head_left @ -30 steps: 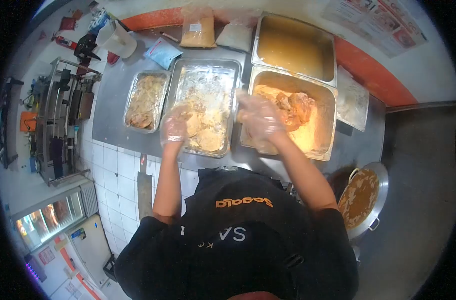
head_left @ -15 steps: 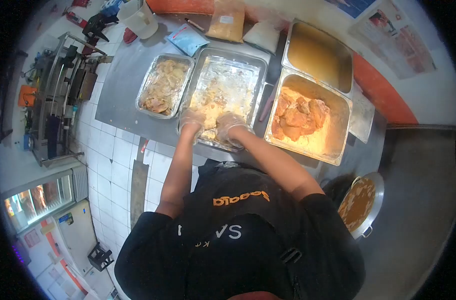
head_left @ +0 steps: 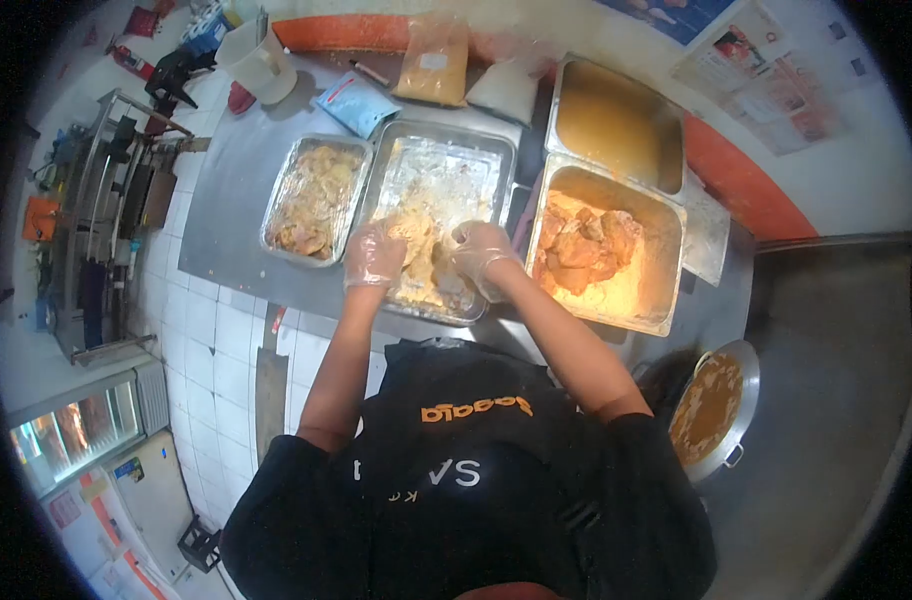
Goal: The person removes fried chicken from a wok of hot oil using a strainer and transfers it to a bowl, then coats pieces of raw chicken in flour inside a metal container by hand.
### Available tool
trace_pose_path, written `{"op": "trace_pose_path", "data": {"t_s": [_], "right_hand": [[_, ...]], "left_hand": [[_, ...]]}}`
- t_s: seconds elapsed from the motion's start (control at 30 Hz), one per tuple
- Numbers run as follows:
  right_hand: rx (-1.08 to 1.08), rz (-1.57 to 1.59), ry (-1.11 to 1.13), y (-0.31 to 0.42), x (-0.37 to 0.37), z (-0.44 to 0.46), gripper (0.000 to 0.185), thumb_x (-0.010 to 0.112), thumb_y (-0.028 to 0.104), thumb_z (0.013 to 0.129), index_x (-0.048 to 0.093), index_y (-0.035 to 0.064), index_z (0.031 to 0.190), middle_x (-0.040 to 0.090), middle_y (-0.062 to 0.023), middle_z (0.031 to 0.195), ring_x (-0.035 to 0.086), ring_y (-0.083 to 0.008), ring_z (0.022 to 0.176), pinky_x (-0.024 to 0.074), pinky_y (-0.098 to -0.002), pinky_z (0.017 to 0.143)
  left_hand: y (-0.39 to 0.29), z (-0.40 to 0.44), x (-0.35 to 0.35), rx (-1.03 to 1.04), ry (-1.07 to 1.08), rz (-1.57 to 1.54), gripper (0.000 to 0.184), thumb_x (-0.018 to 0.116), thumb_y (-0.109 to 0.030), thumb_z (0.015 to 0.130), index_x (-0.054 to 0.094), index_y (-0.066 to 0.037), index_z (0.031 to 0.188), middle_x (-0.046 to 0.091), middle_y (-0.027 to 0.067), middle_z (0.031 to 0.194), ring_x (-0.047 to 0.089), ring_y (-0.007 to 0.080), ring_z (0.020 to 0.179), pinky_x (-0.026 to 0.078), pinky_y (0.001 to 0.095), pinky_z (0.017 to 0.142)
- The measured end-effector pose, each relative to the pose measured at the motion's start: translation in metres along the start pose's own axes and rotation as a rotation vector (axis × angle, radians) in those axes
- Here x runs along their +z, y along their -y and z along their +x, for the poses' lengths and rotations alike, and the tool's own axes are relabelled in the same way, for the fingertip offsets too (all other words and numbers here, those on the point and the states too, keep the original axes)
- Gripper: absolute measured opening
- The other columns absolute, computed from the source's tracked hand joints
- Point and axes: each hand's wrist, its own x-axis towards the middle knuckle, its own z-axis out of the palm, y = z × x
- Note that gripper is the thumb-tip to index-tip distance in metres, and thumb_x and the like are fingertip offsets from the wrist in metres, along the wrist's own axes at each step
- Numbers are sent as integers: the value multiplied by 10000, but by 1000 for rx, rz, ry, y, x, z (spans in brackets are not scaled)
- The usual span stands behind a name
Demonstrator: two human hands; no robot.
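Both my hands wear clear plastic gloves and are over the near half of a large metal tray (head_left: 439, 140) dusted with pale flour. My left hand (head_left: 376, 255), at the tray's left side, has its fingers closed on a flour-coated piece of food (head_left: 414, 243), possibly chicken. My right hand (head_left: 484, 255) is at the tray's right side with its fingers curled in; whether anything is in them is hidden. Loose breading lies between and below the hands. Left of the tray stands a smaller metal tray (head_left: 316, 190) of pale coated pieces.
On the right are a deep pan (head_left: 661, 285) with orange-marinated chicken (head_left: 588, 248) in flour and a pan of yellowish liquid (head_left: 616, 120). Behind the tray lie a blue packet (head_left: 358, 103) and bags of powder (head_left: 433, 65). A wok (head_left: 714, 408) of brown oil stands at lower right.
My hands have risen from the tray's near edge and turned fingers inward. A coated piece now shows lifted beside my left hand. The whole view has shifted slightly.
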Motion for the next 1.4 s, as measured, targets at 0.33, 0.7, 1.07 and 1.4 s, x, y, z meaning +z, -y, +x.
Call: {"op": "trace_pose_path", "data": {"t_s": [0.33, 0.7, 1.07, 1.4], "right_hand": [[46, 359, -250, -36, -99, -7, 265, 726, 120, 702, 707, 31, 951, 694, -98, 867, 651, -161, 772, 520, -301, 728], [189, 458, -517, -84, -285, 9, 356, 766, 146, 664, 702, 34, 995, 699, -132, 1012, 659, -239, 961, 523, -325, 850], [257, -80, -298, -201, -259, 123, 292, 739, 240, 698, 733, 76, 940, 699, -182, 957, 678, -328, 898, 529, -393, 809], [151, -353, -272, -239, -243, 164, 298, 718, 261, 688, 734, 85, 927, 695, -183, 975, 674, -344, 906, 535, -406, 807]], "left_hand": [[-57, 43, -9, 137, -32, -134, 381, 631, -245, 740, 699, -46, 1058, 654, 224, 1035, 630, 372, 975, 505, 428, 867], [-286, 123, -1, 810, -156, 7, 195, 562, -181, 808, 693, -50, 868, 672, 182, 992, 633, 350, 946, 519, 431, 824], [-332, 206, 151, 576, 281, 340, 231, 574, -186, 855, 733, -69, 973, 685, 165, 1081, 660, 302, 1030, 541, 397, 855], [-343, 211, 157, 517, 330, 394, 226, 600, -168, 847, 723, -46, 991, 672, 181, 1104, 650, 317, 1044, 530, 400, 887]]}}
